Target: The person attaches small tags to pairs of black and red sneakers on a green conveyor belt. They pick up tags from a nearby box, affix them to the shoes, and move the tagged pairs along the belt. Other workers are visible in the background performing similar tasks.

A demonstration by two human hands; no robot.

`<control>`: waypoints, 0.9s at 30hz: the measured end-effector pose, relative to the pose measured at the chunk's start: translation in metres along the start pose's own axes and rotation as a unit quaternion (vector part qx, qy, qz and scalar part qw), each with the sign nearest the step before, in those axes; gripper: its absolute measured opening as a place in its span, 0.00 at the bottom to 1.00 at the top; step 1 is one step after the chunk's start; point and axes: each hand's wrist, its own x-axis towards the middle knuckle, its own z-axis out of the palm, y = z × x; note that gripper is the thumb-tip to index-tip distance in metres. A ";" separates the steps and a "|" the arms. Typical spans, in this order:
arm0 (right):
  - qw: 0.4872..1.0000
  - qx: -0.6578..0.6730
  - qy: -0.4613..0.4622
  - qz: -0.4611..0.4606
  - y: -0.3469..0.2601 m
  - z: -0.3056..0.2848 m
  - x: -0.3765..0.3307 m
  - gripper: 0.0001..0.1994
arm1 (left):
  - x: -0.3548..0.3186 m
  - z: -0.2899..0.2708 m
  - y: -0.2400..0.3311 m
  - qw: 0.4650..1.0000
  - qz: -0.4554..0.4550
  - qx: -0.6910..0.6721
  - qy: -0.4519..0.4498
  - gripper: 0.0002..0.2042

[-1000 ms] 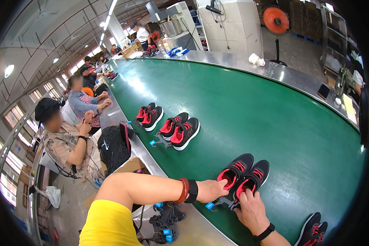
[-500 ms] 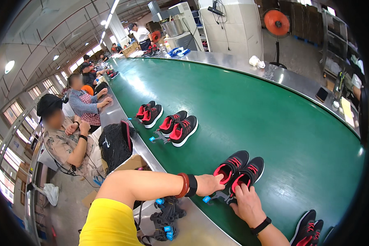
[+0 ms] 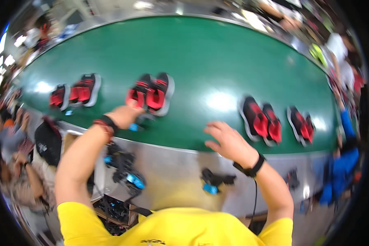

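My left hand [image 3: 126, 116] is at the heel of the left shoe [image 3: 138, 91] in a black-and-red pair; its fingers are blurred and partly hidden there. Beside it stands the pair's right shoe [image 3: 160, 95]. A dark plastic shoe hanger with a blue tag [image 3: 134, 126] lies by their heels, close to my left hand. My right hand [image 3: 230, 141] hovers over the near edge of the green conveyor belt [image 3: 201, 53], fingers apart and holding nothing. To its right sits another black-and-red pair of shoes [image 3: 255, 119].
More shoes stand on the belt at left [image 3: 85, 91] and far right [image 3: 301, 126]. On the metal ledge [image 3: 172, 164] lie a heap of dark hangers with blue tags [image 3: 125, 166] and a smaller bunch [image 3: 217, 178]. People sit along both sides.
The view has swung to the right and down. My right hand has come out of the right shoe and moved away to the right, opening. My left hand stays at the left shoe.
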 end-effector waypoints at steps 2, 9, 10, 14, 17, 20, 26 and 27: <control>0.998 0.003 0.023 0.062 0.002 -0.006 -0.048 0.17 | 0.001 -0.025 0.027 0.998 -0.053 0.006 -0.031 0.37; 0.990 0.070 -0.045 0.115 -0.008 0.023 -0.128 0.18 | -0.008 -0.060 0.078 0.979 0.016 0.064 0.194 0.21; 0.990 0.059 -0.058 0.116 -0.012 0.023 -0.131 0.19 | 0.002 -0.060 0.093 0.978 0.043 0.023 0.203 0.18; 0.993 -0.011 -0.069 0.097 -0.012 0.033 -0.142 0.18 | 0.053 -0.047 0.181 0.966 0.138 -0.089 0.198 0.13; 0.996 -0.022 -0.023 0.080 -0.002 0.045 -0.146 0.11 | 0.090 -0.026 0.243 0.952 0.182 -0.116 0.215 0.16; 0.994 0.017 0.018 0.105 0.001 0.048 -0.154 0.09 | 0.124 -0.013 0.299 0.939 0.217 -0.153 0.219 0.18; 0.988 0.101 0.066 0.092 0.013 0.054 -0.158 0.09 | 0.185 0.024 0.322 0.941 0.209 -0.211 0.163 0.10; 0.984 0.123 0.095 0.083 0.016 0.058 -0.161 0.08 | 0.188 0.025 0.323 0.939 0.206 -0.225 0.160 0.08</control>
